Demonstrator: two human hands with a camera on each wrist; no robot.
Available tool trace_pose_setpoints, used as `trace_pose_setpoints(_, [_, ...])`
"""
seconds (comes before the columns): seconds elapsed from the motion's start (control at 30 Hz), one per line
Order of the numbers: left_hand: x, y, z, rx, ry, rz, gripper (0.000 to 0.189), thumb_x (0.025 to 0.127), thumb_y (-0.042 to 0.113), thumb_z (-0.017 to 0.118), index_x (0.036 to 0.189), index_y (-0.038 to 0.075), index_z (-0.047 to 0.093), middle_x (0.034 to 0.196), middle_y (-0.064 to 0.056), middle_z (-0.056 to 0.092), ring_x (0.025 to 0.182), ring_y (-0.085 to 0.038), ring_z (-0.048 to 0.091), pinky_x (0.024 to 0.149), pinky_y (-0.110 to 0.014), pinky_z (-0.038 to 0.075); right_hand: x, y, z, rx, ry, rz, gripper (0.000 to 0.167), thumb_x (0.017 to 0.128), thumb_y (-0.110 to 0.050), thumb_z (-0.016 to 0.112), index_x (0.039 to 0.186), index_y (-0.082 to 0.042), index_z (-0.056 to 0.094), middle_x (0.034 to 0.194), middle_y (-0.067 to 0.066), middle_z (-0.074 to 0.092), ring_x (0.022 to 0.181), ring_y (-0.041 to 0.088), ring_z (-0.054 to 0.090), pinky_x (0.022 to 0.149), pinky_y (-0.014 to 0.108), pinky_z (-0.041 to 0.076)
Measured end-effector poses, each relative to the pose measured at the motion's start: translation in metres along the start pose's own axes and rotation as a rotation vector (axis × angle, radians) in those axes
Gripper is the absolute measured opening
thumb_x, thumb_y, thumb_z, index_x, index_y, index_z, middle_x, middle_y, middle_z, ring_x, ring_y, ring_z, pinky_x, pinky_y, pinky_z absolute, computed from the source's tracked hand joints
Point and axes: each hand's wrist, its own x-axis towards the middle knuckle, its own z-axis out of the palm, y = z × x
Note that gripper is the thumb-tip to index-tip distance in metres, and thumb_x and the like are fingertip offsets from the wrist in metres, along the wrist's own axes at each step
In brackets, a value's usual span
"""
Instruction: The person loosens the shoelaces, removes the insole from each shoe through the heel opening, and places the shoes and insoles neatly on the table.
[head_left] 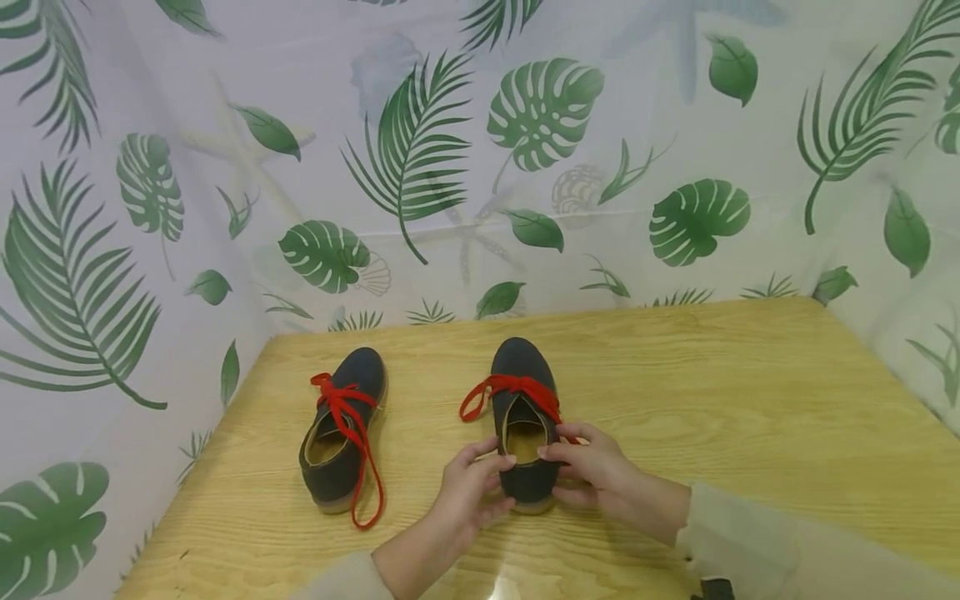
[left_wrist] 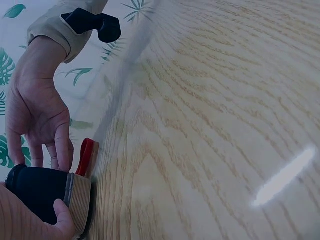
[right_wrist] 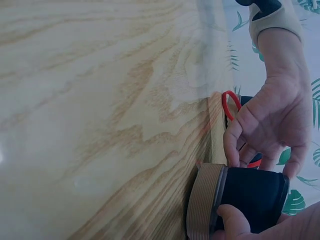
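A dark navy shoe (head_left: 522,358) with a red lace stands on the wooden table, its toe pointing away from me. My left hand (head_left: 468,492) holds its heel end from the left, fingertips on the collar and side. From the right, my right hand (head_left: 600,471) grips the same heel end, with a fingertip over the collar rim. In the left wrist view the dark heel (left_wrist: 40,190) and its ribbed tan sole sit between both hands. The right wrist view shows that heel (right_wrist: 252,195) too. The red lace (head_left: 517,384) is tied across the front, a loop hanging left.
A matching navy shoe (head_left: 330,475) stands to the left, its red lace (head_left: 363,467) tied, with a long loop trailing on the table (head_left: 712,400). White cloth with green leaf prints (head_left: 450,250) rises behind the table and along its sides.
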Motion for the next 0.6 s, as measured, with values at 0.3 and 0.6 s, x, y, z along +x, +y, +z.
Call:
trace_pose_setpoints(0.3, [-0.002, -0.002, 0.006, -0.027, -0.001, -0.021, 0.057, 0.081, 0.014, 0.067, 0.134, 0.005, 0.047, 0.128, -0.021, 0.052, 0.108, -0.029, 0.057, 0.077, -0.037, 0.058, -0.003, -0.001, -0.006, -0.01, -0.001, 0.02, 0.064, 0.084, -0.007, 0.067, 0.14, -0.003, 0.036, 0.097, 0.012, 0.063, 0.082, 0.018, 0.063, 0.073, 0.042, 0.06])
trace_pose_setpoints(0.6, [-0.007, -0.005, 0.009, -0.023, -0.023, -0.027, 0.056, 0.081, 0.014, 0.067, 0.133, 0.005, 0.048, 0.125, -0.019, 0.052, 0.107, -0.028, 0.056, 0.081, -0.04, 0.057, -0.001, 0.008, -0.016, 0.017, -0.041, 0.034, 0.068, 0.083, -0.01, 0.07, 0.139, -0.003, 0.033, 0.096, 0.009, 0.064, 0.085, 0.018, 0.063, 0.074, 0.042, 0.059])
